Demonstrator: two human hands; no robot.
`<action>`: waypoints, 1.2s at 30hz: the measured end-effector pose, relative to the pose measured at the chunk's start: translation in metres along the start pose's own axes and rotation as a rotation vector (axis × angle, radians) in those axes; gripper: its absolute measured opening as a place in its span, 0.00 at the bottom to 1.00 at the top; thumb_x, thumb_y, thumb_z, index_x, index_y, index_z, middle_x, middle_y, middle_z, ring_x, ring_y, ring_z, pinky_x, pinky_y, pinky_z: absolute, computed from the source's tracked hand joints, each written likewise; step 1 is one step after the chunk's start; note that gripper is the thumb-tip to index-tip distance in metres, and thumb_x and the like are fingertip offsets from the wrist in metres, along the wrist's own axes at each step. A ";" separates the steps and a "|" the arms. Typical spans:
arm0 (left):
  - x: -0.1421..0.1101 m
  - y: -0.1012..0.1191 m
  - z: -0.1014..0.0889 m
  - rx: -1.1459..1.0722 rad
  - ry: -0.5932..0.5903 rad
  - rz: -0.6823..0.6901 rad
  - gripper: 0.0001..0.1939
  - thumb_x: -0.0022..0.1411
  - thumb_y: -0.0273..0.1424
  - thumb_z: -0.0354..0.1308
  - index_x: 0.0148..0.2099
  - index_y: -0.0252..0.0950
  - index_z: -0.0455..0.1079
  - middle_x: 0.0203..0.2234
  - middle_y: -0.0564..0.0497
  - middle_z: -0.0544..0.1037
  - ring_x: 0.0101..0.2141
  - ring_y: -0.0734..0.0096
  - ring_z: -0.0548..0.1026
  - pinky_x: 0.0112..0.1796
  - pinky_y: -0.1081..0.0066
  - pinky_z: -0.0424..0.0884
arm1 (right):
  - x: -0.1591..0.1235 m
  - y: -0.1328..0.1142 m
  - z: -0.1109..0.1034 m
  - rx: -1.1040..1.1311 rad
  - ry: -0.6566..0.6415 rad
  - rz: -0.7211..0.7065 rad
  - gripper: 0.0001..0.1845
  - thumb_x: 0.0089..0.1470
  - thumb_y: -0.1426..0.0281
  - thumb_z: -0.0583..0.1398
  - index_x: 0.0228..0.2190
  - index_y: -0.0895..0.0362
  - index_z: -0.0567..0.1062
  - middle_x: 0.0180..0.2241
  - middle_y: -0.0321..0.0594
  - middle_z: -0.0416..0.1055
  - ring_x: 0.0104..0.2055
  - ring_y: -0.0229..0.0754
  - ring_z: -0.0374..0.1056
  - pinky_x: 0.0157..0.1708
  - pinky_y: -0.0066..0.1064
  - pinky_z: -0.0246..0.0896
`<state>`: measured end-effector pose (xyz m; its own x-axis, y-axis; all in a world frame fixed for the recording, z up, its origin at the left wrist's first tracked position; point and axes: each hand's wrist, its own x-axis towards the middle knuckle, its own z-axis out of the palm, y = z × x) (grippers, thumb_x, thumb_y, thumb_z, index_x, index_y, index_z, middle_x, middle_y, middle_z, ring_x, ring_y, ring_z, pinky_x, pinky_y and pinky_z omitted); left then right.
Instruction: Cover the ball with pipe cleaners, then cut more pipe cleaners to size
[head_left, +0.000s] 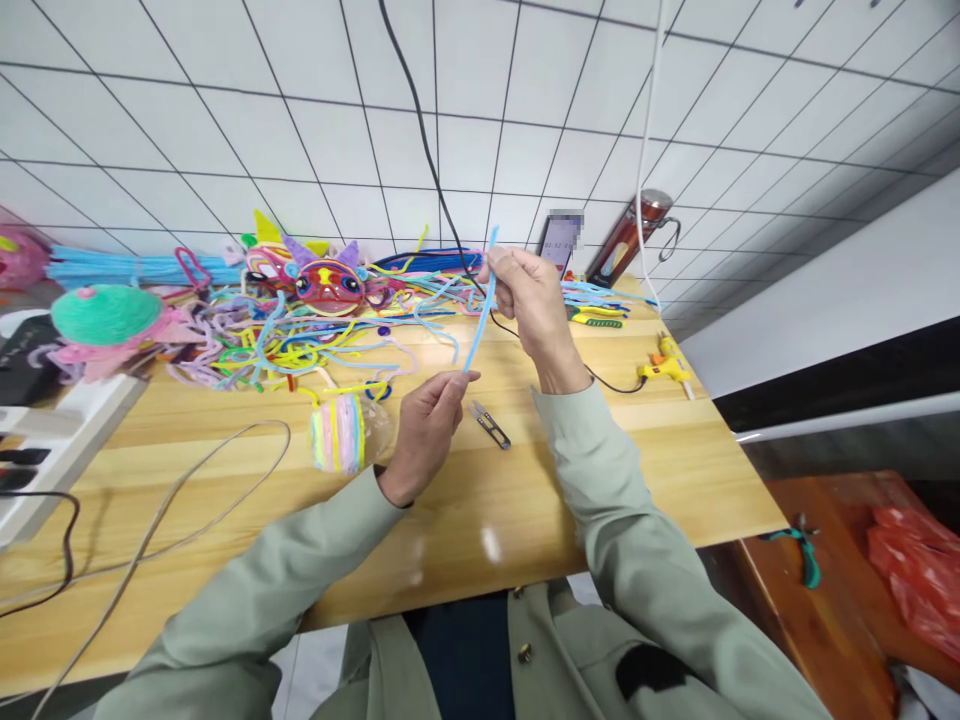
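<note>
A light blue pipe cleaner is stretched at a slant between my two hands, above the table. My left hand pinches its lower end between thumb and forefinger. Higher up, my right hand grips it near the top, and a short tip sticks out past the fingers. Below the hands, a small pair of thread snips lies on the wood. Just left of my left hand lies a clear-ended roll wrapped in pastel stripes.
Loose coloured pipe cleaners heap along the wall with a red, purple-horned figure. A green-topped pink piece and a power strip are left. A phone, thermos and yellow glue gun stand or lie right. Cables cross the table.
</note>
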<state>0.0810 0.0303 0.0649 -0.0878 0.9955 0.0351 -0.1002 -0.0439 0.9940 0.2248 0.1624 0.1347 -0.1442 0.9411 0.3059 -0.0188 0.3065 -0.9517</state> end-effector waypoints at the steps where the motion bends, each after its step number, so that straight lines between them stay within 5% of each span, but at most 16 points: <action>1: 0.000 0.000 0.000 0.000 -0.001 -0.003 0.30 0.67 0.57 0.65 0.45 0.32 0.84 0.15 0.61 0.58 0.18 0.77 0.54 0.21 0.73 0.51 | 0.000 0.002 -0.001 0.022 0.006 0.002 0.33 0.63 0.36 0.62 0.29 0.54 0.74 0.20 0.28 0.56 0.23 0.33 0.54 0.23 0.26 0.52; 9: -0.011 0.001 0.005 -0.019 -0.056 -0.006 0.30 0.68 0.57 0.65 0.44 0.32 0.83 0.16 0.60 0.59 0.18 0.77 0.56 0.21 0.74 0.51 | -0.024 -0.013 -0.008 0.166 0.003 0.038 0.23 0.62 0.49 0.69 0.30 0.54 0.73 0.19 0.27 0.65 0.19 0.29 0.55 0.18 0.22 0.46; 14: -0.018 -0.004 0.010 -0.056 -0.082 0.016 0.30 0.69 0.57 0.64 0.44 0.31 0.82 0.15 0.61 0.59 0.18 0.77 0.55 0.21 0.75 0.52 | -0.043 -0.021 -0.012 0.311 0.113 0.078 0.19 0.62 0.58 0.72 0.30 0.54 0.72 0.21 0.25 0.65 0.19 0.27 0.54 0.18 0.19 0.47; 22: -0.023 0.001 0.011 -0.106 -0.072 0.112 0.29 0.71 0.57 0.63 0.45 0.32 0.81 0.16 0.61 0.59 0.18 0.77 0.55 0.22 0.75 0.55 | -0.048 -0.034 0.006 0.629 0.225 0.154 0.14 0.65 0.65 0.70 0.31 0.54 0.72 0.20 0.23 0.64 0.18 0.27 0.57 0.16 0.19 0.49; 30: -0.017 0.004 0.004 -0.022 -0.069 0.196 0.27 0.73 0.54 0.61 0.46 0.32 0.82 0.18 0.60 0.60 0.20 0.75 0.58 0.25 0.74 0.57 | -0.043 -0.039 0.003 0.694 0.203 0.244 0.22 0.64 0.56 0.70 0.26 0.52 0.69 0.16 0.22 0.57 0.16 0.30 0.51 0.14 0.23 0.47; 36: -0.015 -0.010 0.003 0.072 -0.085 0.212 0.25 0.75 0.52 0.58 0.49 0.34 0.83 0.21 0.59 0.62 0.23 0.73 0.61 0.26 0.73 0.58 | -0.044 -0.039 -0.001 0.672 0.304 0.214 0.28 0.65 0.50 0.67 0.23 0.52 0.66 0.14 0.22 0.51 0.15 0.30 0.46 0.13 0.23 0.42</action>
<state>0.0864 0.0158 0.0548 -0.0150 0.9682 0.2497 -0.0175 -0.2500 0.9681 0.2328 0.1097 0.1582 0.0640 0.9978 0.0148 -0.6324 0.0520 -0.7729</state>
